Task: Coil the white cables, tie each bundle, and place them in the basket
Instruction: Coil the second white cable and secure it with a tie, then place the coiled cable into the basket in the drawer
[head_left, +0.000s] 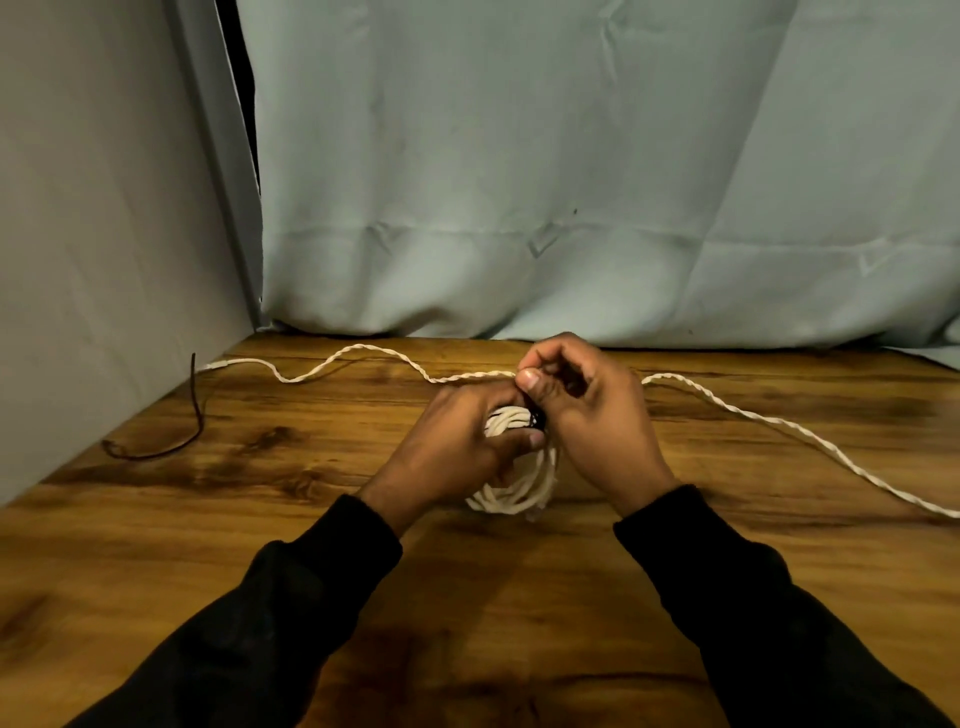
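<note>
Gripping a coiled white cable bundle (511, 467) above the wooden table (311, 519): left hand (457, 447), fingers curled round it. Right hand (587, 415) pinches a dark tie (537, 418) at its top. Loose white cable (779, 423) trails behind; dark cord (156, 452) lies left.

My count on the wooden table (363, 519)

I had one coiled white bundle (519, 488) near the table's middle, one loose white cable (779, 423) along its far side, one dark tie (156, 447) at its left edge, and one black tie (537, 418) on the bundle.
</note>
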